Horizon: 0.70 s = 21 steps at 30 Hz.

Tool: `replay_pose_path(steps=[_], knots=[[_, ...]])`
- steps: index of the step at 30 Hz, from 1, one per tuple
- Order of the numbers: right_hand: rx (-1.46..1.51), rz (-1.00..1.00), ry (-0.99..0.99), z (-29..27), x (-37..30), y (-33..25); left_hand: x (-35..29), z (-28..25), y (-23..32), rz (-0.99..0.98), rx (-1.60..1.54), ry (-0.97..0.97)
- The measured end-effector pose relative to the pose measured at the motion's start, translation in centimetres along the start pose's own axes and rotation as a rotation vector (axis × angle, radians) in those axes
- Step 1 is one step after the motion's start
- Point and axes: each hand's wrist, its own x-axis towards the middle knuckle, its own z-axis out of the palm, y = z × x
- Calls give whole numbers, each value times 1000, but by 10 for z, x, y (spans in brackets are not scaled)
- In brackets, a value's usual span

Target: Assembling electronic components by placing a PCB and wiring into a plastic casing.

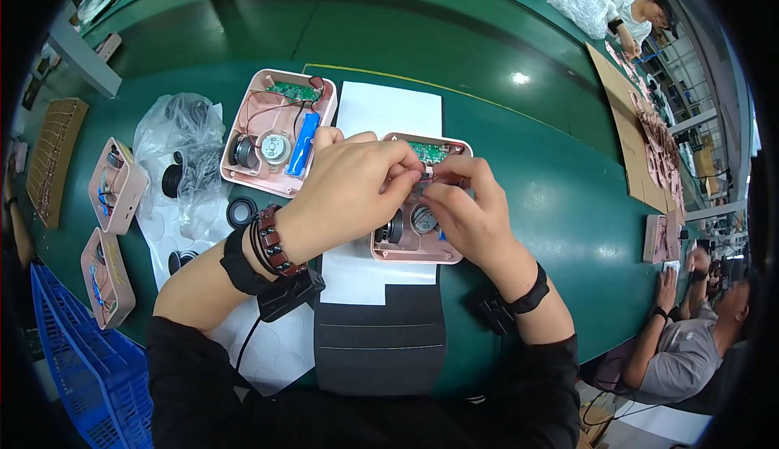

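My left hand (357, 185) and my right hand (473, 210) meet over a pink plastic speaker housing (414, 252), thumbs and fingers closed in pinches. A small white wire connector (428, 171) shows between the fingertips, with thin wires at it. Inside this housing are a green circuit board (430, 152), a round metal-backed driver (423, 219) and a black driver (390, 228); my hands hide part of them. Left of it, just beyond my left hand, lies a second pink housing (230, 175) with a blue cylindrical battery (303, 145), a round driver (276, 150) and red wires.
White paper (389, 108) and a black mat (380, 343) lie beneath the work. To the left are a clear plastic bag (166, 128), black rings (241, 211), two more housings (122, 197) and a blue crate (81, 360). Co-workers (686, 352) sit at the right and far right.
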Motion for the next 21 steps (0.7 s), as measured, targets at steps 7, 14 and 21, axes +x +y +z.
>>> replay_pose_path(steps=[7, 14, 21], knots=[[44, 26, 49, 3, -2, 2, -2, 0, 1, 45, -13, 17], [99, 68, 56, 3, -3, 4, -2, -4, 4, 51, -45, 4], [122, 80, 57, 3, -2, 3, -1, -1, 3, 41, 15, -10]])
